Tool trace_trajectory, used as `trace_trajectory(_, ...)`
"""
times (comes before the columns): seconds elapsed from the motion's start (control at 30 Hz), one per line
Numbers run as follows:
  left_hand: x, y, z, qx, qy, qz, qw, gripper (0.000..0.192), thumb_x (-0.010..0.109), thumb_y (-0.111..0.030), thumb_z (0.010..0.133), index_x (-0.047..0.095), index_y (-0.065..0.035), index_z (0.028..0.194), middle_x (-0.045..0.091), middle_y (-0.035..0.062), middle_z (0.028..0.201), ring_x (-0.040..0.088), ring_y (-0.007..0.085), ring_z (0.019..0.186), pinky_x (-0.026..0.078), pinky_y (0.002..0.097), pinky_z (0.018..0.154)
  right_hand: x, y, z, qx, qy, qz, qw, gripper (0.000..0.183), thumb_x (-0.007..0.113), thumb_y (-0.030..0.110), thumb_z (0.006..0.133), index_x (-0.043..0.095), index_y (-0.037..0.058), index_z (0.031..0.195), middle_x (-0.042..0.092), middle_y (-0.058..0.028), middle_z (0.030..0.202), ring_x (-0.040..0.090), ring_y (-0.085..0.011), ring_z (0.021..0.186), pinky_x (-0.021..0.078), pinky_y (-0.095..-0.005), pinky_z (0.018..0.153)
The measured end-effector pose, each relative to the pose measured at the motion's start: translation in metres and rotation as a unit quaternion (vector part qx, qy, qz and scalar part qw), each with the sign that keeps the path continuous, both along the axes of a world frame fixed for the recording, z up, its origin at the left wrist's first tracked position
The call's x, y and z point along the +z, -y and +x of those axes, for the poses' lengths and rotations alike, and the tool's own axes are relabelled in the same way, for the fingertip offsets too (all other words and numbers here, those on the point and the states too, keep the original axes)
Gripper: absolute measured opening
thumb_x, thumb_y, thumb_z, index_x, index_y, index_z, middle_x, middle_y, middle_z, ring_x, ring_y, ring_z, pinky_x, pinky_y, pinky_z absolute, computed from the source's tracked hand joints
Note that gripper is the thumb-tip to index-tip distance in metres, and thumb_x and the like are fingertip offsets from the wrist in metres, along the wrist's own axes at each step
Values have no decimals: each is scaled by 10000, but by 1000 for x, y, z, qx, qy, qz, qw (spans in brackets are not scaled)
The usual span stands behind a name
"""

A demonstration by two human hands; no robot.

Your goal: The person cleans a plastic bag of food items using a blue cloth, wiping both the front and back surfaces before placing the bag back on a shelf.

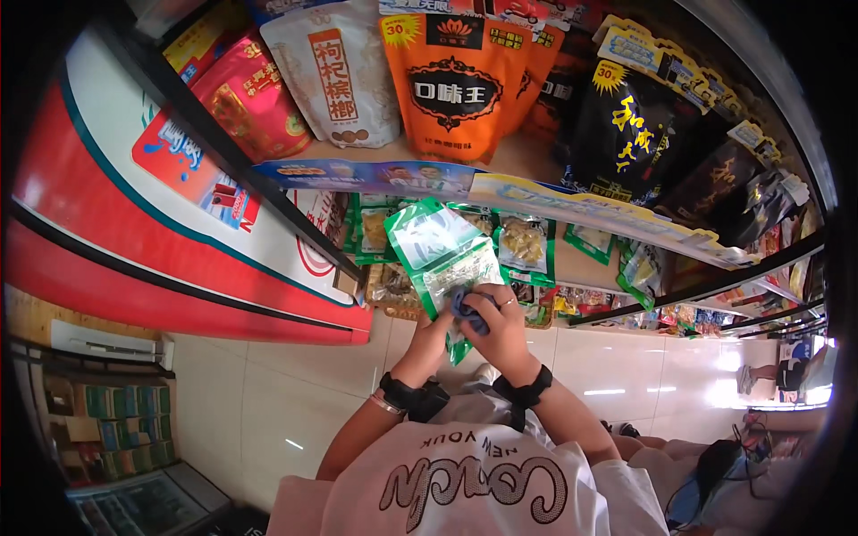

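Observation:
A green-and-clear plastic food packet is held up in front of me, tilted, with pale contents showing through its window. Its lower left part is gripped by my left hand, whose fingers are mostly hidden behind it. Bunched in my right hand is a blue-grey cloth, pressed against the lower face of the packet. A ring is on one finger of that hand, and both wrists wear black bands. Just beyond the packet, similar green-edged packets lie on the lower shelf.
Large stand-up pouches, one orange and one black, fill the upper shelf behind a printed edge strip. A red-and-white cabinet stands at left. Below are a wicker basket and tiled floor. Other people are at right.

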State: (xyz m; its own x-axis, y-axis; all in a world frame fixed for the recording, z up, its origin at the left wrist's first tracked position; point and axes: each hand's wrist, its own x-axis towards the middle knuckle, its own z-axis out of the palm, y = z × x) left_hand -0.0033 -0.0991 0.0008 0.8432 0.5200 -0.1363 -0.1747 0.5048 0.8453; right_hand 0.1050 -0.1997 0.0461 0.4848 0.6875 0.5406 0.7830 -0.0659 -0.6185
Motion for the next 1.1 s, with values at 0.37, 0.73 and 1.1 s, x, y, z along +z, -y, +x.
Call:
trace_trajectory(0.37, 37, -2, 7, -91, 10, -76, 993, 753, 251, -626, 1004, 307, -59, 1497, 439, 57, 1447, 442, 182, 1314, 367, 336, 1062, -1, -3, 4, -32, -49, 7, 998, 948, 918, 422, 561, 431, 2, 1257, 508, -188, 1158, 529, -384, 1048, 462, -445, 896)
trace_trajectory(0.73, 9, -2, 6, -54, -4, 52, 997, 637, 575, -87, 968, 230, -118, 1503, 497, 88, 1296, 545, 185, 1171, 504, 334, 923, 1, 13, 16, 36, -128, -29, 991, 593, 752, 144, 656, 486, 25, 1173, 562, -207, 1110, 573, -423, 1007, 491, -450, 841)
trace_trajectory(1.1, -16, -25, 3, -13, -130, 137, 982, 632, 659, -119, 922, 301, -93, 1443, 494, 81, 1358, 504, 188, 1239, 445, 345, 993, -4, 32, 22, 95, -241, -1, 966, 520, 700, 107, 655, 517, 33, 1137, 585, -153, 982, 591, -306, 890, 475, -356, 835)
